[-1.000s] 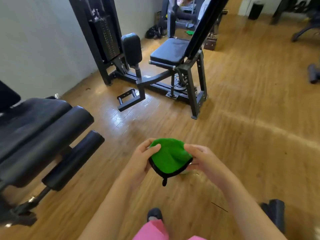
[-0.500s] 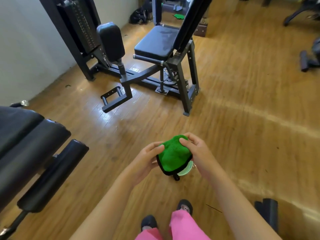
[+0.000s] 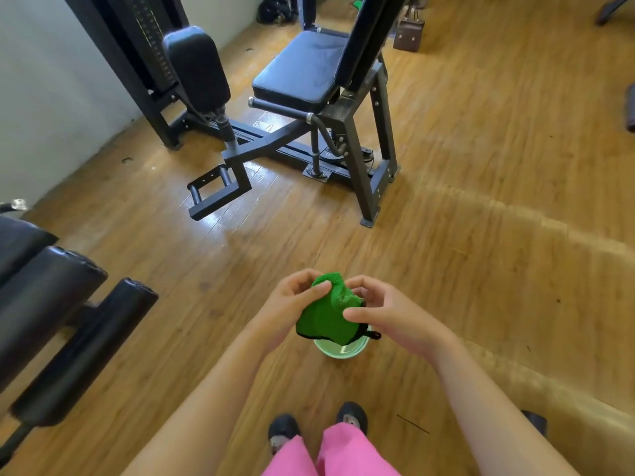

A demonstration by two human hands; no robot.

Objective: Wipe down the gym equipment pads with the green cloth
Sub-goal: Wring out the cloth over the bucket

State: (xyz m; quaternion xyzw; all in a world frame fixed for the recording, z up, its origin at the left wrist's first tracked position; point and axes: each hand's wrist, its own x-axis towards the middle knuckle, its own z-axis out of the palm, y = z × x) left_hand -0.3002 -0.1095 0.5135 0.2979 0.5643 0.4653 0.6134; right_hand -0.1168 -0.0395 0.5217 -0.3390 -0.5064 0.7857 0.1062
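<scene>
A bunched green cloth [image 3: 324, 312] with a black hem is held in front of me over the wooden floor. My left hand [image 3: 292, 304] pinches its upper left side and my right hand [image 3: 386, 314] grips its right side. Ahead stands a black gym machine with a seat pad [image 3: 302, 72] and an upright leg pad [image 3: 197, 65]. At the left edge lie black roller pads [image 3: 82, 348] of another machine.
A pale green bowl [image 3: 342, 350] sits on the floor just under the cloth. My dark shoes [image 3: 283, 429] and pink trousers show at the bottom. A brown handbag [image 3: 409, 34] stands beyond the seat. The weight stack [image 3: 144, 36] rises by the white wall.
The view has tilted down and drawn nearer to the machine. Both hands have squeezed the cloth into a tighter bunch, and the green bowl now shows beneath it.
</scene>
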